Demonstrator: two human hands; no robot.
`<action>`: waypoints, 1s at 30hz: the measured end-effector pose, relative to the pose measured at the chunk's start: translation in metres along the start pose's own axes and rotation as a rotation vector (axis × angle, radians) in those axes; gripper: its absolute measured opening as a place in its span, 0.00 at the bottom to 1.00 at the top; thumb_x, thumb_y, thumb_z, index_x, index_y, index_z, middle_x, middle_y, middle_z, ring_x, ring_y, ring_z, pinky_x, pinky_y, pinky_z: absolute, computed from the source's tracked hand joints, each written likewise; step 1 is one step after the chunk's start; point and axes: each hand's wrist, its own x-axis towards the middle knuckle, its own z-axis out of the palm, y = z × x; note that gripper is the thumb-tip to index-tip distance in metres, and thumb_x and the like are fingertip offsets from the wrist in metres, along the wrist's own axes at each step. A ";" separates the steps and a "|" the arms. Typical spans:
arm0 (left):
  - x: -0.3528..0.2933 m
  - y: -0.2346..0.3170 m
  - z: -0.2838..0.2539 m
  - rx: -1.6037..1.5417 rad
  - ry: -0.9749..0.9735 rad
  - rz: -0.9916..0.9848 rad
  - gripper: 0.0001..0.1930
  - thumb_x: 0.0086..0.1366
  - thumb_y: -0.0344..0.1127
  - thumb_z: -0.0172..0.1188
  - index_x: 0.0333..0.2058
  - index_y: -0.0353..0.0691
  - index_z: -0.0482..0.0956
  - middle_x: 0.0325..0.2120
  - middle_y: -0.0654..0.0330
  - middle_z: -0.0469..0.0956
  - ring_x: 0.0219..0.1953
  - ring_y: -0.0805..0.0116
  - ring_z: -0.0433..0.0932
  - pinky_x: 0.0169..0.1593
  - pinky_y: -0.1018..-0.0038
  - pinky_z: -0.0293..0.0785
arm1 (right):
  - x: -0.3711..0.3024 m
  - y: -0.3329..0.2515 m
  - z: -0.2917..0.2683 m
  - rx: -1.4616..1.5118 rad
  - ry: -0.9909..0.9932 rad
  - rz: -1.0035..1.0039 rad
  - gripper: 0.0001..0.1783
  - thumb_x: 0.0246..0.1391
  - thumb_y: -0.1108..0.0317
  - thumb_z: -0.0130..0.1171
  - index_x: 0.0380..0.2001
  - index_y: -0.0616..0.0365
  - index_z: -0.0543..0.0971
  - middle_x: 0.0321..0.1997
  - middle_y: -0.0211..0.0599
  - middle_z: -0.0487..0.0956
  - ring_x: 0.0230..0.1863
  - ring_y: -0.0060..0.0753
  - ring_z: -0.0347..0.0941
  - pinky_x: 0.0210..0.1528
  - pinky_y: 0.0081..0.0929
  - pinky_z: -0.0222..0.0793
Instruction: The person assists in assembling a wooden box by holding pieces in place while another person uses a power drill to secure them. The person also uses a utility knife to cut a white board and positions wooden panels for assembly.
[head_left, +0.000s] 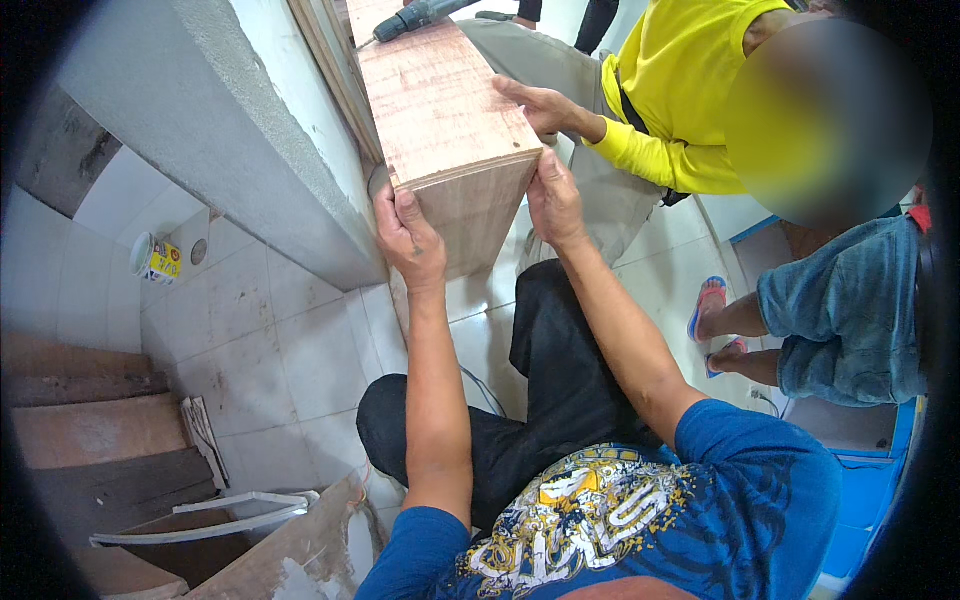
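Observation:
A long plywood box [440, 95] with a pale reddish grain stands before me, its near end facing my body. My left hand [411, 238] is closed round the box's near left corner, thumb up against the end face. On the opposite corner my right hand [555, 200] grips the edge, fingers partly hidden behind the wood. A co-worker's hand [540, 107] rests against the box's right side, just beyond my right hand. On the far part of the top lies a dark cordless drill [410, 18], its chuck pointing left.
A rough grey wall edge [290, 170] stands close on the left. Beyond it are a white tub [157, 257] and wood boards [100, 430] on the tiled floor [250, 370]. A co-worker in a yellow shirt [680, 80] crouches at right; another person's legs [840, 310] are behind.

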 end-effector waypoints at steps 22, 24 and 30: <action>0.019 -0.017 -0.025 -0.568 -0.230 -0.076 0.25 0.70 0.42 0.65 0.56 0.30 0.72 0.47 0.54 0.78 0.51 0.69 0.75 0.58 0.72 0.70 | 0.039 -0.020 0.011 0.208 0.011 0.318 0.36 0.68 0.35 0.44 0.60 0.57 0.71 0.59 0.33 0.76 0.62 0.33 0.69 0.65 0.33 0.61; 0.025 -0.011 -0.031 -0.530 -0.268 -0.115 0.30 0.68 0.38 0.66 0.62 0.28 0.67 0.52 0.49 0.76 0.54 0.65 0.76 0.59 0.71 0.72 | 0.047 -0.018 0.014 0.193 -0.001 0.330 0.37 0.67 0.35 0.45 0.61 0.57 0.70 0.59 0.33 0.75 0.63 0.33 0.69 0.66 0.34 0.61; 0.029 -0.015 -0.032 -0.270 -0.305 0.019 0.28 0.71 0.38 0.63 0.63 0.30 0.67 0.57 0.51 0.73 0.57 0.63 0.75 0.60 0.69 0.72 | 0.043 -0.018 0.011 0.078 -0.027 0.418 0.39 0.66 0.34 0.47 0.63 0.58 0.67 0.62 0.34 0.73 0.64 0.34 0.67 0.67 0.35 0.60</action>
